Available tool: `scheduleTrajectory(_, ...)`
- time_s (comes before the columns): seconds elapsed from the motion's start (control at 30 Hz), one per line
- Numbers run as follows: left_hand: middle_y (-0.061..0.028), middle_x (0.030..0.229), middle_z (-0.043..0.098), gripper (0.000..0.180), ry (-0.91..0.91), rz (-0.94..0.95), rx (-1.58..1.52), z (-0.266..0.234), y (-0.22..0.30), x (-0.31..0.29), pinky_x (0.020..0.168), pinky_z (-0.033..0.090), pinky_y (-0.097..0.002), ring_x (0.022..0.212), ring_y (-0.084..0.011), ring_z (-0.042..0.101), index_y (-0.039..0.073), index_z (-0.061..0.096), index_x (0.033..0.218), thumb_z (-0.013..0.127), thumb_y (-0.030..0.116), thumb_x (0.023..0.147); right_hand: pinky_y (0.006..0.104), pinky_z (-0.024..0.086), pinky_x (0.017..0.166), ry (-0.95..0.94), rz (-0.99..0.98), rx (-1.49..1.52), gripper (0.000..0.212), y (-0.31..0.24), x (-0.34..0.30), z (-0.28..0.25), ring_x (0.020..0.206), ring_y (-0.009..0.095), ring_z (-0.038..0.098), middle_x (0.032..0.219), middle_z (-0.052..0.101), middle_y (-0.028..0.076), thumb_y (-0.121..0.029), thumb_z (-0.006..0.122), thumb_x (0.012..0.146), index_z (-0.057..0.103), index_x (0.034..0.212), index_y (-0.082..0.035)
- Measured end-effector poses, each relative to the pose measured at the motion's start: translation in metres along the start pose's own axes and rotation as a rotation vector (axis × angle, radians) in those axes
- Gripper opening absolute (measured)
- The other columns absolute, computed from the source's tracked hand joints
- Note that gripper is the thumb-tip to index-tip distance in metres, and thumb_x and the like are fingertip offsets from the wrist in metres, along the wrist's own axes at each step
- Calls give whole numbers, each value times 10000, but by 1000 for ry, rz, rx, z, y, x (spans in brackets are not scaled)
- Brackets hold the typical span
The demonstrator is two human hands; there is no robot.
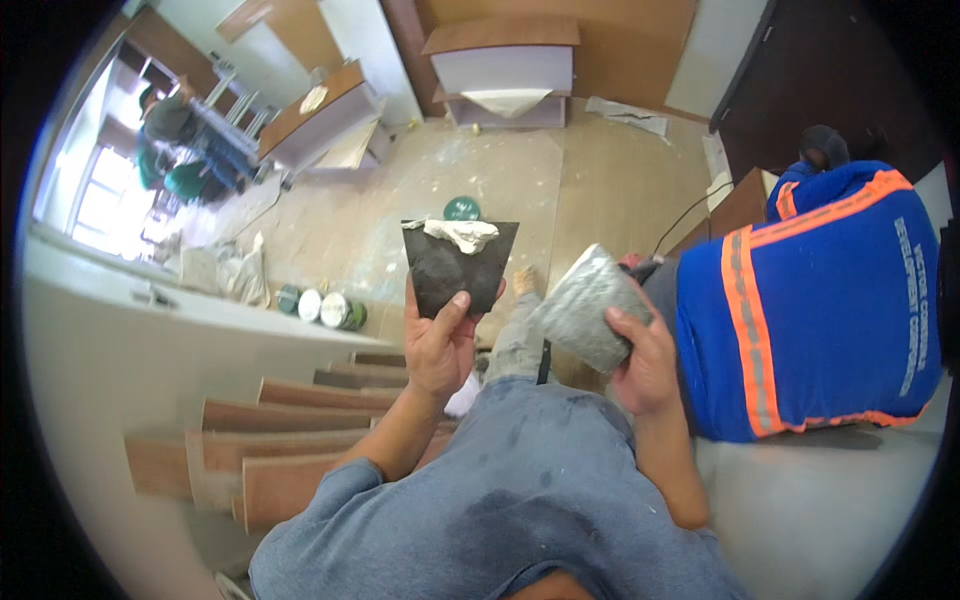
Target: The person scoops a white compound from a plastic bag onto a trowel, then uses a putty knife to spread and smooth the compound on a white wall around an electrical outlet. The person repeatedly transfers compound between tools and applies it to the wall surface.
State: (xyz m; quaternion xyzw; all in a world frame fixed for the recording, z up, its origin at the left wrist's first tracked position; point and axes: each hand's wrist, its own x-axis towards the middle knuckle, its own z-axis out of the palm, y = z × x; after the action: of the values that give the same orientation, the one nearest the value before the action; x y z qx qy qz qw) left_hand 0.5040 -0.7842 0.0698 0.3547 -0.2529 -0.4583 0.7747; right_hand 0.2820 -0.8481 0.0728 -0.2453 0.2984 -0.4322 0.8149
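My left hand (pixel 440 350) grips the lower edge of a black, flat, tapered putty spreader (pixel 455 280), thumb in front. A lump of white putty (pixel 462 235) lies along the spreader's wide upper edge. To the right, my right hand (pixel 645 360) is closed on a grey plate smeared with whitish residue (pixel 590 305), its thumb across the face. The plate is tilted and held apart from the black spreader; its exact kind is hard to make out. Beyond the putty, a round green object (pixel 462 208) shows on the floor.
Close on my right is a person in a blue jacket (pixel 830 300) with orange stripes. Wooden stair treads (pixel 300 418) descend at left. Several tubs (pixel 310 304) stand by the low wall. Two wood-topped cabinets (pixel 505 70) (pixel 318 115) stand farther off; people (pixel 195 135) are near a ladder.
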Motion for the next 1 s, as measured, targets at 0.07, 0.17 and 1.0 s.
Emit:
scheduleTrajectory(0.07,-210,1426,542,535,-120,89,83,1,-10,57,1134,465,-571,1312,-361,572,31,363,1498,498,-82,993,368,545,1011,-88,83,100,505,-9,52,16,1170,232,664,1295,652,140,-77,601,986,470,1458,46)
scheduleTrajectory(0.17,-194,1479,511,595,-307,267,381,-33,-23,143,1161,426,-559,1374,-376,516,78,342,1541,456,-115,990,375,544,1026,-214,148,222,463,-18,142,51,1179,230,666,1306,652,142,-106,587,1004,497,1432,46)
scheduleTrajectory(1.0,-167,1261,668,429,547,145,330,-171,85,528,905,608,-431,1116,-293,693,-21,570,1346,634,-3,923,356,587,891,-614,497,-199,486,-36,737,310,1082,220,690,1251,661,138,-95,569,980,489,1444,24)
